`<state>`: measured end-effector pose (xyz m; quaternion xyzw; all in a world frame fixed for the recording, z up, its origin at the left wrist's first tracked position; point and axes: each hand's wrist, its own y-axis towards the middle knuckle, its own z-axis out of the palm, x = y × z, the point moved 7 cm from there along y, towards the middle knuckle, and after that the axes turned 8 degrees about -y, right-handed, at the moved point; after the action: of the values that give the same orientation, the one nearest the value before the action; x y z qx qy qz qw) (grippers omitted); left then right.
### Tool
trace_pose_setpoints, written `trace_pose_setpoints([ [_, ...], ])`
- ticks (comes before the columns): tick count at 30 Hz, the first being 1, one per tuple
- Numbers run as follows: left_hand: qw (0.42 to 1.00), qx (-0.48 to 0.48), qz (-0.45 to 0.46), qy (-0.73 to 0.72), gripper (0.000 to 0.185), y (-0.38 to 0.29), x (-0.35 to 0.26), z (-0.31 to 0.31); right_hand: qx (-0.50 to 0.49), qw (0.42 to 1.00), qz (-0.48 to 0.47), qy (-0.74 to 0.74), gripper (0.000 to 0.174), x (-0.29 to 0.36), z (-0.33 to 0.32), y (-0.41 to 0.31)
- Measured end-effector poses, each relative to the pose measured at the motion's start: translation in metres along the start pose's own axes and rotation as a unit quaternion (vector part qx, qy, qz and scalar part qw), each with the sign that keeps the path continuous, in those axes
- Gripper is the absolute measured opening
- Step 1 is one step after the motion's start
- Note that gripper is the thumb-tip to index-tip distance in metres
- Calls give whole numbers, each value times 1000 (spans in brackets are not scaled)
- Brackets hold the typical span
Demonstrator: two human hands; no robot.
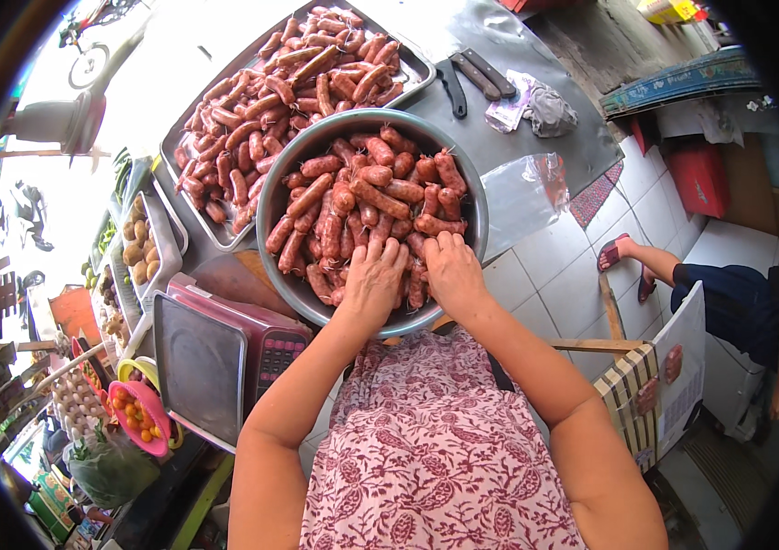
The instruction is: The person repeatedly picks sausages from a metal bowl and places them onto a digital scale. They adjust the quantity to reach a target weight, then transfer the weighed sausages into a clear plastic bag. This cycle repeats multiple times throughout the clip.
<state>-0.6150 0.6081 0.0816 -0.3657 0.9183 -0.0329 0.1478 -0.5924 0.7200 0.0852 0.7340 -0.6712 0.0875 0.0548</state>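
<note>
A round metal basin (266, 261) full of short red sausages (379, 198) tied with string stands right before me. Both of my hands reach into its near side. My left hand (374, 278) lies on the sausages with its fingers bent down among them; whether it grips one is hidden. Close beside it, my right hand (455, 271) touches sausages near the basin's right rim, its fingertips also partly hidden. Behind the basin, to the left, a rectangular metal tray (424, 69) holds a heap of more sausages (245, 130).
Knives (479, 74), a crumpled grey cloth (549, 110) and a clear plastic bag (523, 192) lie beyond the basin at right. A pink digital scale (200, 364) stands at left, near trays of potatoes (138, 240) and a pink basket (163, 436). Another person (733, 309) is at far right.
</note>
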Motion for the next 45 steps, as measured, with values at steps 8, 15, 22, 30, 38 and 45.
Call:
trace_pose_setpoints([
  [8,996,32,55,-63,39,-1,11,-21,181,911,135,347,32,-48,1,8],
  [15,806,-132,-214,-536,19,-58,51,-34,193,573,175,776,40,-72,-41,-7],
  [22,937,-87,-225,-251,25,-50,-5,21,112,925,-15,363,28,-11,-20,0],
  [30,931,-39,-224,-286,39,-42,-7,44,113,984,-128,53,7,12,9,0],
  [38,576,-98,-260,-769,47,-141,68,-39,327,897,42,293,15,3,3,25],
  [45,744,-189,-388,-511,37,-265,244,-130,235,827,-176,479,25,177,-45,89],
])
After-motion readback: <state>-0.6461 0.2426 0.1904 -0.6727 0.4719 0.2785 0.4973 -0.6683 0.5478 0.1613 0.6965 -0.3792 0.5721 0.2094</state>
